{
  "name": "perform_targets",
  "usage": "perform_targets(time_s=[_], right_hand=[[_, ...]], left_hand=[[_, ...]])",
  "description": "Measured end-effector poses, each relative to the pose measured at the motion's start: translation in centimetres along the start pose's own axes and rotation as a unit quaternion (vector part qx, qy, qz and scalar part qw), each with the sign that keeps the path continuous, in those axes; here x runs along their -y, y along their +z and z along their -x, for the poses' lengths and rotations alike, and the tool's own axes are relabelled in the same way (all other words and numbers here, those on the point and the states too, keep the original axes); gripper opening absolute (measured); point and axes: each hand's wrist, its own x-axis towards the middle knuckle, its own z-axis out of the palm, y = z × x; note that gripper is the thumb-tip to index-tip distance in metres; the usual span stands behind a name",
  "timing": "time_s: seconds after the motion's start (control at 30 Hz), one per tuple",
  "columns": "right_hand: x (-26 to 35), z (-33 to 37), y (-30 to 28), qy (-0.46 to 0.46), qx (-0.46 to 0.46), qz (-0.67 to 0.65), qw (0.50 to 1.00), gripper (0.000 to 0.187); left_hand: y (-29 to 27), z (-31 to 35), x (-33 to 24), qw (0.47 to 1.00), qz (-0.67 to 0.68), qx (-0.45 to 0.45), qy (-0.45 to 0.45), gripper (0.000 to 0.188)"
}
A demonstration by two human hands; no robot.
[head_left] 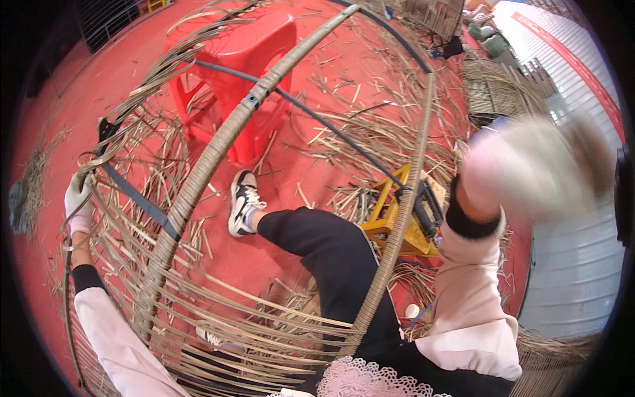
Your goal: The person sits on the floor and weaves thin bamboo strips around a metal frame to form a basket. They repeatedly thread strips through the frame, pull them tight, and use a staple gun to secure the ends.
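A large curved frame [221, 142], its bars wrapped in brown rattan-like strips, stands across my lap. Woven strips [251, 308] run between its lower bars. At its left side my left hand [78, 198], in a white and pink glove, is closed around the frame's edge where loose rattan strips [142, 92] bunch together. My right hand [522, 165], also gloved, is raised at the right, apart from the frame. Motion smears it so strongly that its fingers, and anything in them, cannot be made out.
A red plastic stool [245, 43] stands beyond the frame. A small yellow stool [380, 225] bears a dark tool [426, 208] by my leg. Cut strips [370, 132] litter the red floor. At the far right are woven panels [499, 89] and a corrugated metal sheet [569, 264].
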Motion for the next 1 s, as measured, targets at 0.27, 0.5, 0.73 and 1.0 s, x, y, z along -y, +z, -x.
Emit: perform_targets(time_s=[0.27, 0.5, 0.73, 1.0], right_hand=[[6.3, 14.7, 25.5, 0.171, 0.627, -0.349, 0.675, 0.069], [2.1, 16.9, 35.1, 0.087, 0.78, -0.199, 0.586, 0.078], [5.2, 17.5, 38.5, -0.01, 0.599, -0.385, 0.703, 0.038], [11.7, 7.0, 7.7, -0.272, 0.515, -0.813, -0.001, 0.018]], left_hand=[[0.8, -0.8, 2.0, 0.998, 0.064, 0.02, 0.023, 0.029], [0.4, -1.4, 3.1, 0.998, 0.044, 0.038, -0.01, 0.032], [-0.9, -1.8, 2.6, 0.997, -0.058, 0.049, -0.019, 0.036], [-0.3, 2.6, -5.6, 0.999, -0.014, 0.03, 0.029, 0.03]])
